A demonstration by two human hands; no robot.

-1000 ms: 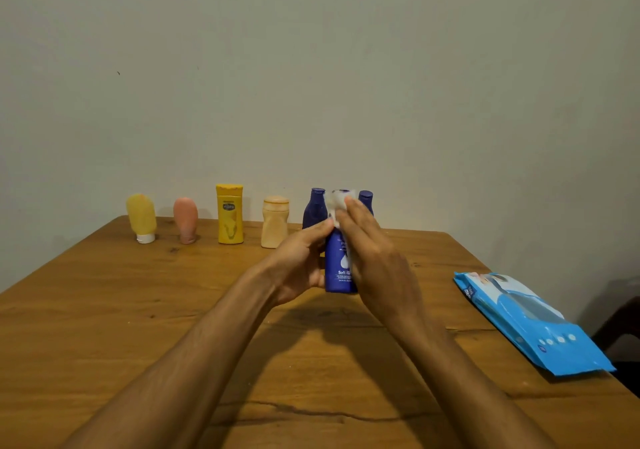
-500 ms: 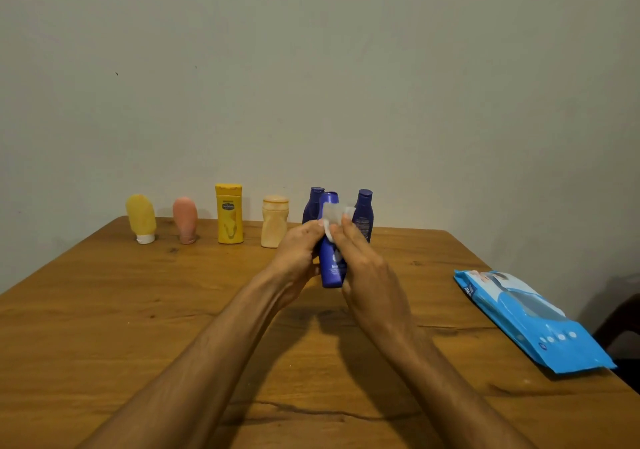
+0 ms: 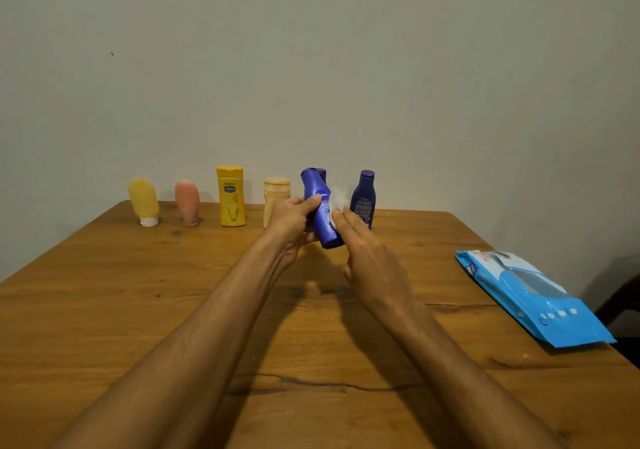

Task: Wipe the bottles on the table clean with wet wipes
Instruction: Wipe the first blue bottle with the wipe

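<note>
Bottle (image 3: 322,218) tilts in left hand (image 3: 290,220), right hand (image 3: 374,268) pressing wipe (image 3: 338,200) against it.

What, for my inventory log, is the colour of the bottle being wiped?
The bottle is deep blue; head view, in the left hand.

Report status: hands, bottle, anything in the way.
Left hand grips blue bottle, held tilted. Right hand presses wet wipe on its side, fingers straight. Navy bottle stands close behind.
</note>
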